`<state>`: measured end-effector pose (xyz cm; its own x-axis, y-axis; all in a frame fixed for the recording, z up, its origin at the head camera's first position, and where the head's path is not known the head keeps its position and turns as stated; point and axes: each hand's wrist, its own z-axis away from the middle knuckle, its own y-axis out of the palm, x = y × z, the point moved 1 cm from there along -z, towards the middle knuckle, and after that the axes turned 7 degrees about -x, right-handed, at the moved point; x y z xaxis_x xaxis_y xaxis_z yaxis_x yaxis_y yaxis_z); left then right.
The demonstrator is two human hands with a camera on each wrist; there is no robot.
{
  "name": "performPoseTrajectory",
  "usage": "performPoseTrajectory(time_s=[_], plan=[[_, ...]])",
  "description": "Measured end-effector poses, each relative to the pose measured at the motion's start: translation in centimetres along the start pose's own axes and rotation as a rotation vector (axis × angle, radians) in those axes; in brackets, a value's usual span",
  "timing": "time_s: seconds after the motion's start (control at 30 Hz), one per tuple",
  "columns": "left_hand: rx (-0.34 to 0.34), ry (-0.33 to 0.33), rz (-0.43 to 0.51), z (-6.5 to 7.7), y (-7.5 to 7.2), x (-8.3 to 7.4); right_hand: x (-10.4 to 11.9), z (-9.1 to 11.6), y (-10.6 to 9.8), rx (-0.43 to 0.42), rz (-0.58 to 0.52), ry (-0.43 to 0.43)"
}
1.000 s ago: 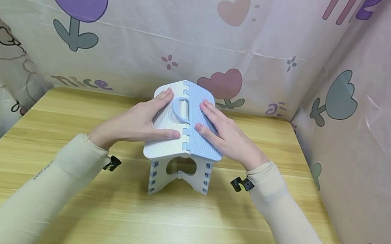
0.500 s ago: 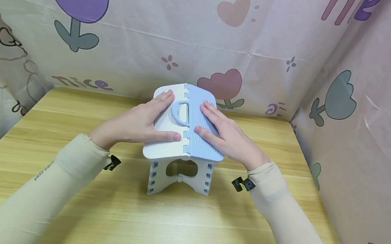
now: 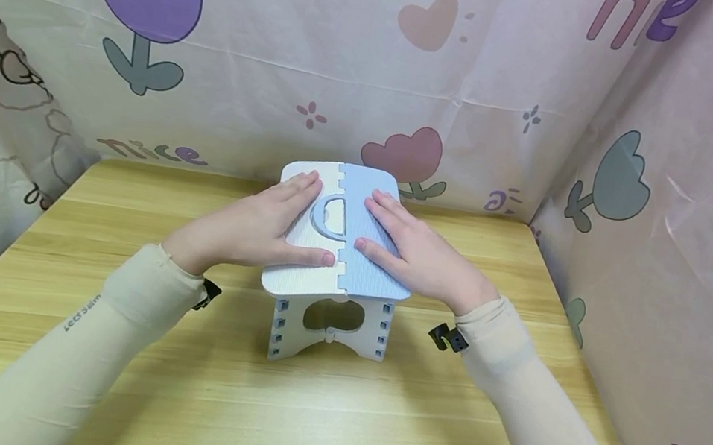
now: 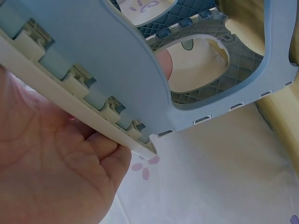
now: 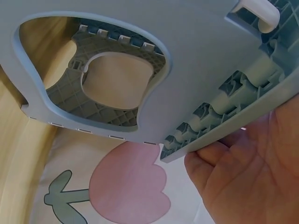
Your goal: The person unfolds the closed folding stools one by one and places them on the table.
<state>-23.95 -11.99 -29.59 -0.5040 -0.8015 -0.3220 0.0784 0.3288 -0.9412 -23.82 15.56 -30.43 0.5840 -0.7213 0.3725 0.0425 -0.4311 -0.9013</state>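
Note:
A small folding step stool stands on its legs [image 3: 291, 330] in the head view. Its top has a white half [image 3: 300, 279] on the left and a pale blue half [image 3: 366, 273] on the right. A blue loop handle [image 3: 316, 219] lies at the seam. My left hand [image 3: 254, 230] rests on the white half, fingers extended and thumb pointing towards the seam. On the blue half lies my right hand [image 3: 423, 255], its fingers straight too. Both wrist views look under the top, where hinge knuckles [image 4: 79, 79] join it to a blue side panel [image 5: 191, 56] with a large opening.
The stool stands on a wood-grain table [image 3: 316, 428], towards its back. Printed cloth walls [image 3: 243, 110] with flowers and hearts close off the back and both sides. A black camera mount [image 3: 449, 337] sits at the right wrist, with another at the left.
The stool's top has flattened from a peaked roof shape to nearly level, its legs spreading slightly. Both hands have moved down with it, still on their halves.

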Motion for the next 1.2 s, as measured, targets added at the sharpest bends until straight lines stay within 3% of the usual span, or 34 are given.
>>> performPoseTrajectory(time_s=[0.3,0.57,1.07,1.2], plan=[[-0.029,0.013,0.036,-0.1,0.3,0.4,0.1,0.2,0.1,-0.002,0.007,0.009],[-0.116,0.021,0.134,0.5,0.8,2.2,0.2,1.1,-0.1,0.004,-0.010,0.039],[-0.094,0.020,0.155,0.3,0.6,3.1,0.0,1.0,-0.3,-0.025,-0.030,0.051],[-0.137,-0.014,0.151,0.0,0.0,3.9,-1.3,0.7,-1.3,-0.059,-0.004,0.060]])
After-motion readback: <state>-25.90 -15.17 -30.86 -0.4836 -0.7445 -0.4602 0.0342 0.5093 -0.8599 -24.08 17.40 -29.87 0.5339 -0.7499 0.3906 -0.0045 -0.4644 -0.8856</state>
